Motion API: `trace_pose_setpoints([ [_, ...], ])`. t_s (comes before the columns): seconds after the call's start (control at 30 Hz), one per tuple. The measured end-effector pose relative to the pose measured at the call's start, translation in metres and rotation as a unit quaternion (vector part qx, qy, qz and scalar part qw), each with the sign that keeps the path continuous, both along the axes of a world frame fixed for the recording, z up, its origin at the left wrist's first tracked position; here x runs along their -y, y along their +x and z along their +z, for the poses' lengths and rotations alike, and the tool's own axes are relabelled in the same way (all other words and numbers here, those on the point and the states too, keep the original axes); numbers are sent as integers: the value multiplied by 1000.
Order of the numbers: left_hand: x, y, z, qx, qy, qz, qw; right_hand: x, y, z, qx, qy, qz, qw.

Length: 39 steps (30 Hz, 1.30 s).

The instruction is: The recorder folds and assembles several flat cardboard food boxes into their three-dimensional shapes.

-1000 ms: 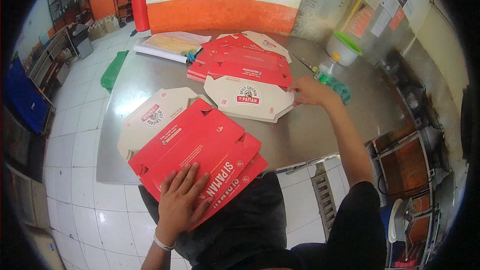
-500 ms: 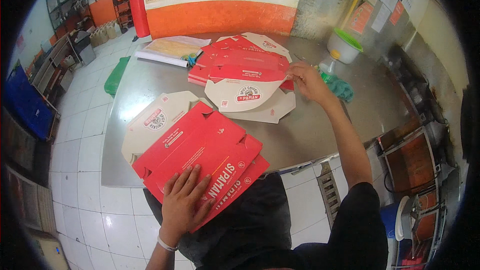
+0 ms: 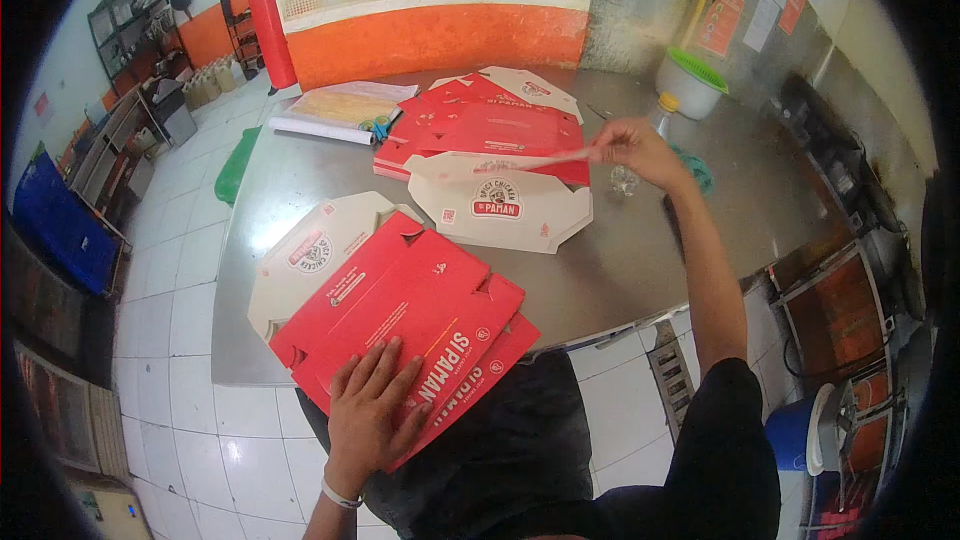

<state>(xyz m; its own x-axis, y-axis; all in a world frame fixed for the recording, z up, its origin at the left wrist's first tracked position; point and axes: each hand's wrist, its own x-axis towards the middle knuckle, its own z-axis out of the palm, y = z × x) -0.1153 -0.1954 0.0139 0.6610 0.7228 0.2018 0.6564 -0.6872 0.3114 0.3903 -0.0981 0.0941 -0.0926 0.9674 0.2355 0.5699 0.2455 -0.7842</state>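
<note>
Two or so flat, unfolded red and white cardboard boxes lie overlapping at the table's front edge. My left hand rests on their red part, fingers stretched out. Farther back is a stack of similar flat boxes, its white logo flap facing me. At the stack's right side my right hand pinches the edge of a lifted flat box. That box appears almost edge-on, a thin pale strip above the flap, so its full shape is hidden.
The metal table carries a paper roll and blue-handled scissors at the back left. Behind my right hand stand a yellow-capped bottle, a green-rimmed white basin and a green cloth.
My right hand has risen slightly, tilting the held box up until it shows nearly edge-on. The white flap beneath is now uncovered. My left hand stays on the front boxes.
</note>
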Motion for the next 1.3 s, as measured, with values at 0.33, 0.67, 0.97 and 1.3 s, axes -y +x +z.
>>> trace_pose_setpoints([
  [0.33,-36,-11,48,52,-217,-80,972,-56,-86,79,-229,521,-217,793],
  [0.67,-183,36,175,362,312,82,874,-33,-154,126,-449,495,-135,732],
  [0.97,-180,32,219,617,-14,5,787,-30,-142,126,-403,379,-13,833],
  [1.3,-210,68,201,645,-187,-67,738,-63,-182,103,-513,166,103,836],
])
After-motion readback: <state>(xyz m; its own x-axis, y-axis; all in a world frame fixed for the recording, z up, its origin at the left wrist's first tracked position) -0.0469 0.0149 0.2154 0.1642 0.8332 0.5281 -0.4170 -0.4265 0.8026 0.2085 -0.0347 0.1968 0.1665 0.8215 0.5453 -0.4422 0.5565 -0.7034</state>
